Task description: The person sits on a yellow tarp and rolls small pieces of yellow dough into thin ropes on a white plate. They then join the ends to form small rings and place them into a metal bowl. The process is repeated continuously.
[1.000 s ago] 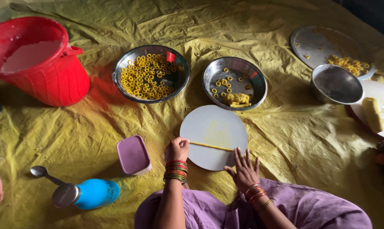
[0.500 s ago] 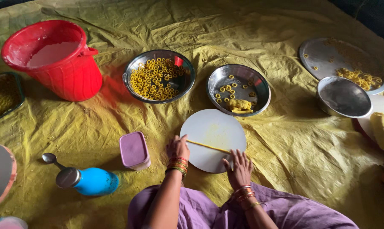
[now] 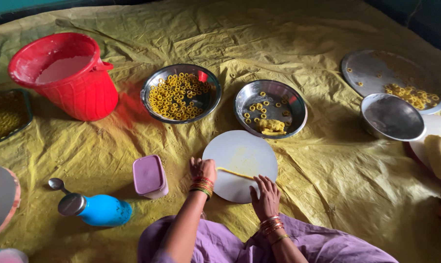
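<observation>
We look down at our 2 bare hands on a round, smooth white board lying on a crinkled yellow plastic sheet. Our left hand rests at the board's left edge with its fingers curled loosely, gripping nothing; its fingertips touch the left end of a thin, yellow rope of dough. Our right hand lies flat with fingers spread open, their tips just below the rope's right end. The rope runs across the board between both sets of fingers. Bangles ring both wrists, above purple cloth.

Just beyond the fingers, past the board's far edge, sits a shiny round steel bowl holding a few small dough rings and a soft lump of yellow dough. Left of it, a second steel bowl is heaped with many small yellow rings. Far left of the fingers stands a ribbed red plastic bucket. Near the left hand's outer side sits a small, rounded rectangular purple box, and further left a blue bottle with a metal cap lies on its side, a spoon beside it. Well to the right of the fingers are an empty steel bowl and a flat steel plate with more rings.
</observation>
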